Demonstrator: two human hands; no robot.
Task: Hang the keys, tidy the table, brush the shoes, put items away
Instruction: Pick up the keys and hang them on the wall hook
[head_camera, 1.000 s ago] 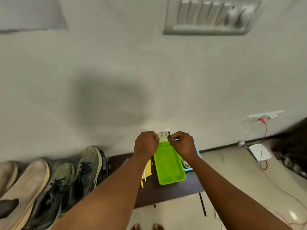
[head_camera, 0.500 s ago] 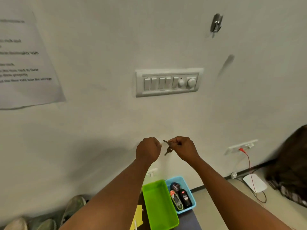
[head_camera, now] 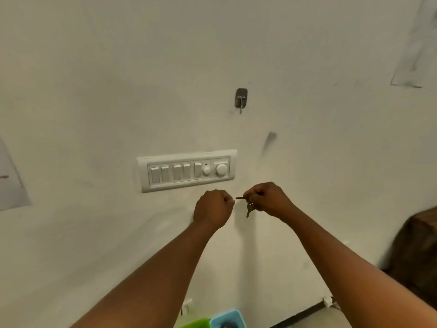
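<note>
A small bunch of dark keys (head_camera: 247,204) hangs from my right hand (head_camera: 267,200), which is shut on it in front of the white wall. One key sticks out to the left toward my left hand (head_camera: 212,208). That hand is a closed fist just left of the keys, a small gap apart, with nothing visible in it. A metal wall hook (head_camera: 241,99) sits on the wall well above both hands, bare.
A white switch panel (head_camera: 186,170) is on the wall just above my left hand. Paper sheets hang at the far left (head_camera: 9,183) and top right (head_camera: 416,43). A green tray (head_camera: 196,323) and a blue tray (head_camera: 228,319) peek in at the bottom edge. A dark object (head_camera: 418,252) is at right.
The view has tilted up from the table and shoes to the wall. Both hands have risen with the keys, and the hook has come toward the middle of the view.
</note>
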